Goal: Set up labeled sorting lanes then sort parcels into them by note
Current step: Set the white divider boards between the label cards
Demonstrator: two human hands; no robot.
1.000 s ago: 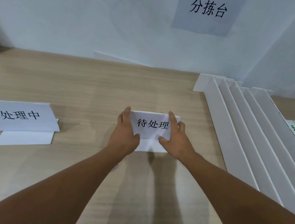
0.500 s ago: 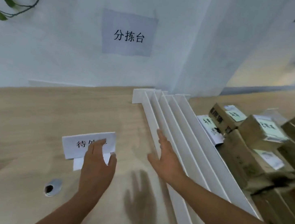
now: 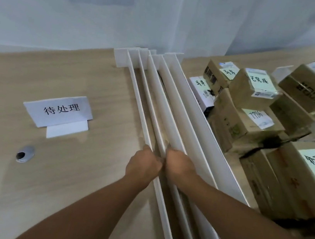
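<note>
Head camera: the left hand (image 3: 144, 166) and right hand (image 3: 179, 168), side by side, curl their fingers over the top edges of white divider boards (image 3: 161, 99). The boards stand bunched on the wooden table (image 3: 21, 191), between a folded "待处理" label card (image 3: 58, 110) and stacked cardboard parcels (image 3: 249, 120).

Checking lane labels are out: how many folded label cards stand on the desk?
1. The 待处理 card stands on the desk, left of the white dividers gripped by the left hand and right hand. Others may be off-frame.
</note>
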